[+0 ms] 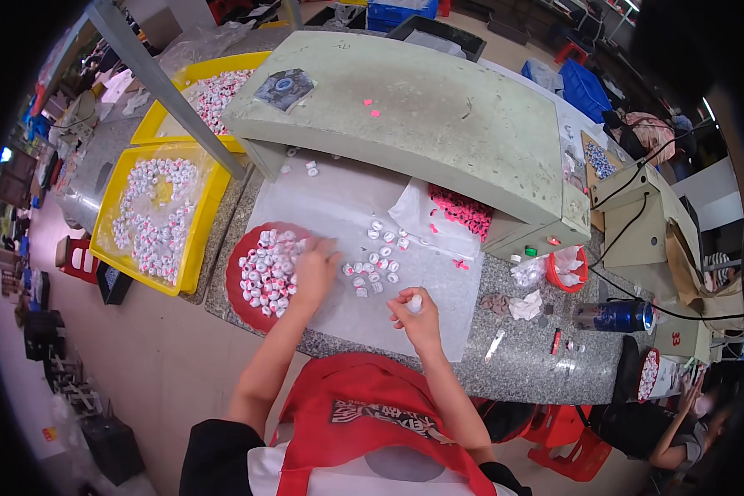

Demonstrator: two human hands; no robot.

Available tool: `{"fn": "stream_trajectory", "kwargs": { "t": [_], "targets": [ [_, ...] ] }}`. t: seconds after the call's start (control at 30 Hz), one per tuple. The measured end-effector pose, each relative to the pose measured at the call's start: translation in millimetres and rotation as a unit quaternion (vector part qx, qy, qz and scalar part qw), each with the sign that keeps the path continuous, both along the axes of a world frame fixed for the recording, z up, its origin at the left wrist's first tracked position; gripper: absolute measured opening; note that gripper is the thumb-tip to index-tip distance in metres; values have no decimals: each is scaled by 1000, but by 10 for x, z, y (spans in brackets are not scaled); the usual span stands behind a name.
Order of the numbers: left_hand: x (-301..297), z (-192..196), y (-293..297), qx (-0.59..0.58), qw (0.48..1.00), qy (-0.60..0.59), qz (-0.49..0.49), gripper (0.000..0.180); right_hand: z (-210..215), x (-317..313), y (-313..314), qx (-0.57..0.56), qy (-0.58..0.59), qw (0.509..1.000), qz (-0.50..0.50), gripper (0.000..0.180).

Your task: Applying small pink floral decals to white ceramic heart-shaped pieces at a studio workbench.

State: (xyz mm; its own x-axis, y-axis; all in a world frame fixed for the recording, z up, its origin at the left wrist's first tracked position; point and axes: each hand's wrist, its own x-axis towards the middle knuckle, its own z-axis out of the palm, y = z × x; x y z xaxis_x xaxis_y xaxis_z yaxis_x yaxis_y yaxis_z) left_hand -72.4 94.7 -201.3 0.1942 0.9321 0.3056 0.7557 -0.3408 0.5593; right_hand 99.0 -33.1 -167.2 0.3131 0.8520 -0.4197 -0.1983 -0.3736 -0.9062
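Note:
At the right rim of a red bowl [233, 285] is my left hand [314, 271], its fingers smeared by motion, so I cannot tell whether they hold anything. The bowl is heaped with small white round pieces [266, 269] marked with pink and black. On the white sheet [364, 318] between my hands, several more white pieces [374, 266] lie in a loose cluster. My right hand [420, 322], just below and right of this cluster, is closed around a small white bottle [414, 304], mostly hidden by the fingers; a thin tip seems to point upward.
A pale green metal hood [405, 99] stands over the sheet's far part, with bright pink pieces [463, 212] beneath. Yellow trays [192, 256] of white pieces sit left. Rightward are a red cup [567, 281], a blue can [628, 315] and a crumpled tissue [525, 305].

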Motion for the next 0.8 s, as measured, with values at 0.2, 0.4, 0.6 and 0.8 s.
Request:
{"fn": "stream_trajectory", "kwargs": {
  "t": [0.2, 0.4, 0.6, 0.8],
  "targets": [
    [609, -665, 490, -23, 993, 59, -102, 23, 169, 137, -195, 28, -15, 998, -46, 28],
    [511, 551, 8, -479, 604, -623, -133, 41, 631, 315, -387, 116, -109, 986, -50, 36],
    [345, 1554, -897, -370, 712, -561, -205, 39, 1621, 99, -597, 222, -132, 964, -60, 27],
    [375, 1809, -1143, -254, 771, -543, -216, 36, 1749, -35, -813, 342, -340, 874, -61, 22]
  ]
}}
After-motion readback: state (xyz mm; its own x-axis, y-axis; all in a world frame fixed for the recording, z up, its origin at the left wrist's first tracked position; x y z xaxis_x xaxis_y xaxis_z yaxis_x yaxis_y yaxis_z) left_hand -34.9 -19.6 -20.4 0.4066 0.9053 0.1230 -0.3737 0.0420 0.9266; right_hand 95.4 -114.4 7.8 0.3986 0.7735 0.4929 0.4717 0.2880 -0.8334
